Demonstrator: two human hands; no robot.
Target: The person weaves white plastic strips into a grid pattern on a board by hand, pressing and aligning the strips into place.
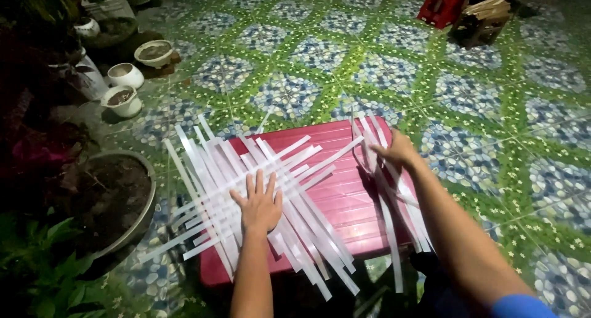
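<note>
We see the left hand [260,205] pressed flat, fingers spread, on a crisscrossed mat of long white flat strips [246,189]. The mat lies on a low red ribbed plastic surface [345,195] and overhangs its left edge. The right hand [397,150] rests on a separate loose bundle of white strips [394,195] along the surface's right side, fingers curled over them; we cannot tell whether it grips one. Hands well apart. Green and blue patterned tiled floor [480,96] all round. White plant pots [123,99] at left.
</note>
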